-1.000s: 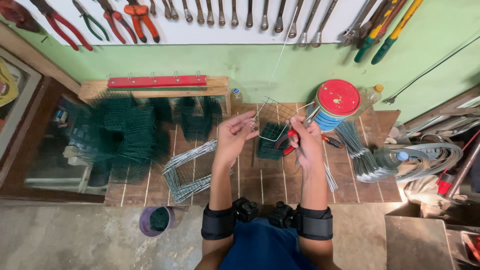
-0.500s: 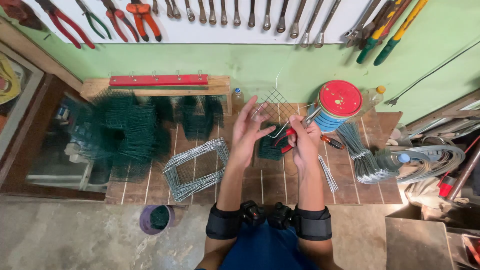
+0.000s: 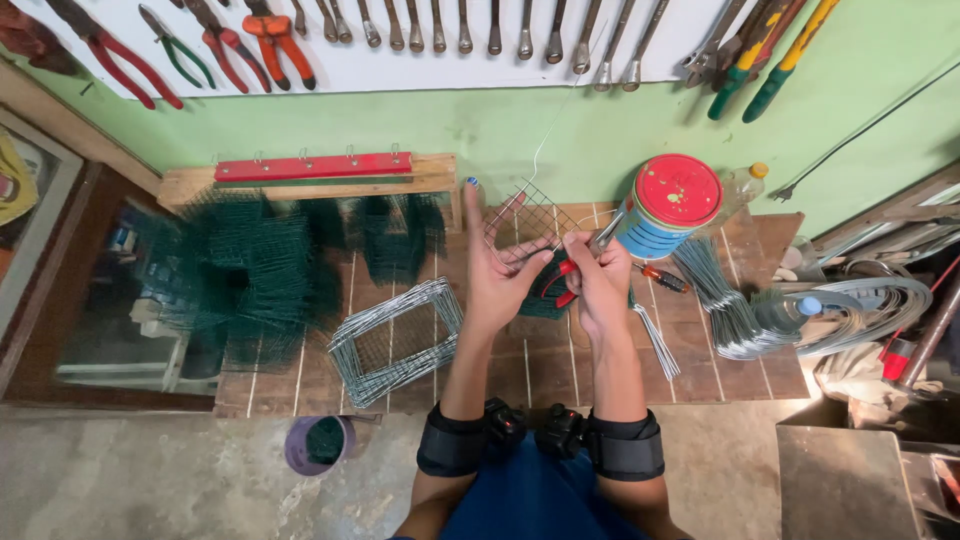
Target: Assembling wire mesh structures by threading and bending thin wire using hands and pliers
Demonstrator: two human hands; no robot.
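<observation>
Over the bench's (image 3: 760, 370) middle, the left hand (image 3: 497, 280) pinches a thin wire grid (image 3: 530, 215) while the right hand (image 3: 598, 285) grips red-handled pliers (image 3: 562, 280), between a flat mesh stack (image 3: 395, 340) and a red-lidded tin (image 3: 665, 205) at the back edge.

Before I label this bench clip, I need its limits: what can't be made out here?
Head view:
- Jaws of the red-handled pliers: hidden behind the right hand.
- Wire mesh piece by the left hand: too thin to see how it is gripped.
- Hanging wall tools: tops cut off by the upper edge.
</observation>
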